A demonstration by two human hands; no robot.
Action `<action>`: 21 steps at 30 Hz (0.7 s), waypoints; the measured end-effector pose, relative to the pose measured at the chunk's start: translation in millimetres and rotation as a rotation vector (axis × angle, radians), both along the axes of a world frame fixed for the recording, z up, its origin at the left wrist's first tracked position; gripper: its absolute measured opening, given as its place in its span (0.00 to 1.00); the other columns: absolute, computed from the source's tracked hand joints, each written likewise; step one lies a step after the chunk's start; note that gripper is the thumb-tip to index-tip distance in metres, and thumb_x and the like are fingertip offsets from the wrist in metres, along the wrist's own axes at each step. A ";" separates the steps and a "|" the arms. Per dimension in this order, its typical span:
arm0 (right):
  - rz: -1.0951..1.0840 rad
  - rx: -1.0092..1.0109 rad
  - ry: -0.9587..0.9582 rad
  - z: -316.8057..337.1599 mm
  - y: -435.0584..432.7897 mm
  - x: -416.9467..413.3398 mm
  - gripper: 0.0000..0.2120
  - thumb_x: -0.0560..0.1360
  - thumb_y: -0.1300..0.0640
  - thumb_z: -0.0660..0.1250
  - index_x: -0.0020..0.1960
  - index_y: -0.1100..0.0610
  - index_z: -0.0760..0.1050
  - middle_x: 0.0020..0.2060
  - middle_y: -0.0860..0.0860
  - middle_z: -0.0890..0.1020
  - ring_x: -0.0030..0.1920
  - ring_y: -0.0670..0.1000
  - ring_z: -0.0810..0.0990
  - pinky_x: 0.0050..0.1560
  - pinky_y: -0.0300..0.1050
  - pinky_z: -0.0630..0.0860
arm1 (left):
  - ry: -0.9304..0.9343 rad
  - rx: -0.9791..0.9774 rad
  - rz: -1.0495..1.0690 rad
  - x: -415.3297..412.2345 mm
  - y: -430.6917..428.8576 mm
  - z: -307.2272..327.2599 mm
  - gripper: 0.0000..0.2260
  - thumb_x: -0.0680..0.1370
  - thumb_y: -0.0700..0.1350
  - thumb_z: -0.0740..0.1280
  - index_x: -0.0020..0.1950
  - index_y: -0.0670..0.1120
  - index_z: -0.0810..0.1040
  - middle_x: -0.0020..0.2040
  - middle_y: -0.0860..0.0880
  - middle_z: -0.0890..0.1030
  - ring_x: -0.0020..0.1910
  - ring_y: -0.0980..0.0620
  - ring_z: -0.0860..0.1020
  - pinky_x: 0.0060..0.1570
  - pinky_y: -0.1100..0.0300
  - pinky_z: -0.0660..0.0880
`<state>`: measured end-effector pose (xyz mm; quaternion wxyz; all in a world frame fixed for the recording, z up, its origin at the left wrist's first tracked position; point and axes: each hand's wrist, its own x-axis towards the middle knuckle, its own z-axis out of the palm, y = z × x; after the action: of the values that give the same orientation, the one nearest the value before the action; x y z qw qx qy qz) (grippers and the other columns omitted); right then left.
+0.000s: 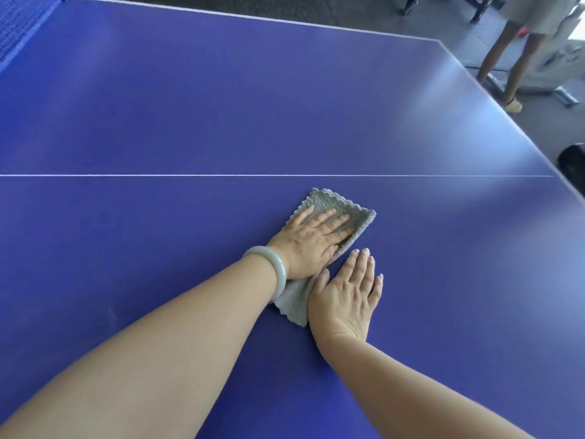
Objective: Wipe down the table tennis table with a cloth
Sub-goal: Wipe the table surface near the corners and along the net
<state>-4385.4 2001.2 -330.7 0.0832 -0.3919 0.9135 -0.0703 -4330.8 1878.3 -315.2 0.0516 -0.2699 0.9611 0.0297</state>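
A blue table tennis table (164,103) fills the view, with a thin white centre line running left to right. A grey-green folded cloth (345,209) lies on it just below that line. My left hand (311,239), with a pale bangle on the wrist, presses flat on the cloth with straight fingers. My right hand (346,296) lies flat on the table beside it, fingers straight, its thumb side resting on the cloth's near corner.
The blue net (19,23) stands at the far left corner. The table's white-edged right side (493,99) runs diagonally down the right. Beyond it a person's legs (509,61) stand on the grey floor near white equipment; a dark object (573,163) sits by the edge.
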 end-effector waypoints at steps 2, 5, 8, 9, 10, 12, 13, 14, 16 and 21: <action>0.004 0.003 -0.004 0.1 0.4 0.2 0.33 0.81 0.44 0.41 0.80 0.57 0.34 0.80 0.51 0.37 0.78 0.48 0.33 0.76 0.50 0.29 | -0.007 -0.006 0.010 -15.0 -10.5 1.3 0.24 0.85 0.53 0.44 0.81 0.56 0.44 0.82 0.54 0.43 0.80 0.53 0.41 0.77 0.47 0.38; 0.010 0.006 -0.011 -0.5 0.2 -0.2 0.33 0.81 0.44 0.42 0.80 0.57 0.34 0.80 0.51 0.36 0.78 0.48 0.33 0.76 0.50 0.29 | 0.009 0.014 0.042 -23.8 -18.3 1.6 0.24 0.85 0.55 0.44 0.81 0.56 0.45 0.82 0.54 0.44 0.80 0.53 0.42 0.77 0.46 0.39; 0.009 0.003 -0.011 -0.2 0.0 -1.3 0.33 0.81 0.44 0.42 0.80 0.58 0.36 0.80 0.51 0.38 0.79 0.48 0.34 0.77 0.51 0.31 | 0.034 0.047 0.092 -24.6 -20.7 0.9 0.24 0.84 0.56 0.45 0.81 0.56 0.47 0.82 0.54 0.45 0.80 0.52 0.43 0.77 0.46 0.39; 0.008 0.003 -0.009 0.3 0.5 -1.1 0.33 0.81 0.45 0.42 0.80 0.58 0.37 0.80 0.51 0.38 0.79 0.48 0.35 0.77 0.51 0.31 | 0.053 0.056 0.146 -24.7 -22.2 1.3 0.25 0.84 0.56 0.45 0.81 0.55 0.48 0.82 0.53 0.45 0.80 0.52 0.43 0.77 0.46 0.39; 0.009 0.003 -0.006 0.7 0.6 -0.4 0.33 0.81 0.45 0.42 0.80 0.58 0.37 0.80 0.51 0.39 0.79 0.48 0.35 0.77 0.51 0.32 | 0.075 0.063 0.219 -23.0 -24.8 2.0 0.25 0.84 0.56 0.46 0.81 0.55 0.49 0.82 0.53 0.46 0.80 0.52 0.43 0.77 0.46 0.39; 0.015 0.007 0.011 0.4 0.4 0.4 0.33 0.81 0.45 0.43 0.80 0.58 0.38 0.80 0.51 0.40 0.79 0.49 0.36 0.77 0.50 0.32 | 0.117 0.068 0.375 -10.7 -30.2 2.7 0.25 0.84 0.56 0.46 0.81 0.54 0.50 0.82 0.52 0.47 0.80 0.52 0.44 0.77 0.45 0.39; 0.014 0.006 0.017 -0.1 0.1 0.3 0.33 0.81 0.45 0.44 0.80 0.58 0.38 0.80 0.51 0.40 0.79 0.49 0.37 0.77 0.51 0.33 | 0.138 0.066 0.444 1.3 -32.5 1.8 0.25 0.84 0.56 0.47 0.81 0.53 0.51 0.82 0.52 0.47 0.80 0.51 0.44 0.77 0.45 0.39; 0.012 0.005 0.015 -0.4 -0.1 0.3 0.33 0.81 0.44 0.44 0.81 0.58 0.39 0.80 0.51 0.41 0.79 0.49 0.37 0.78 0.51 0.34 | 0.156 0.062 0.505 17.6 -33.6 0.1 0.25 0.84 0.56 0.47 0.81 0.53 0.51 0.82 0.52 0.47 0.80 0.51 0.44 0.77 0.45 0.38; 0.009 0.000 0.006 0.1 0.5 1.2 0.33 0.81 0.44 0.45 0.81 0.58 0.40 0.81 0.51 0.42 0.79 0.49 0.38 0.78 0.51 0.35 | 0.170 0.040 0.617 61.1 -33.2 -3.8 0.25 0.84 0.56 0.47 0.81 0.53 0.52 0.82 0.52 0.48 0.80 0.51 0.44 0.77 0.45 0.39; 0.017 0.004 0.003 1.8 1.1 2.6 0.34 0.81 0.43 0.45 0.80 0.60 0.41 0.81 0.52 0.44 0.80 0.50 0.40 0.78 0.52 0.36 | 0.107 0.006 0.896 191.5 -1.3 -3.6 0.26 0.83 0.55 0.46 0.82 0.52 0.52 0.82 0.51 0.46 0.80 0.50 0.43 0.77 0.44 0.41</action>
<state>-4382.8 2002.3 -328.9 0.0833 -0.3995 0.9104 -0.0674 -4139.3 1877.0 -318.8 -0.0154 -0.6575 0.7505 0.0656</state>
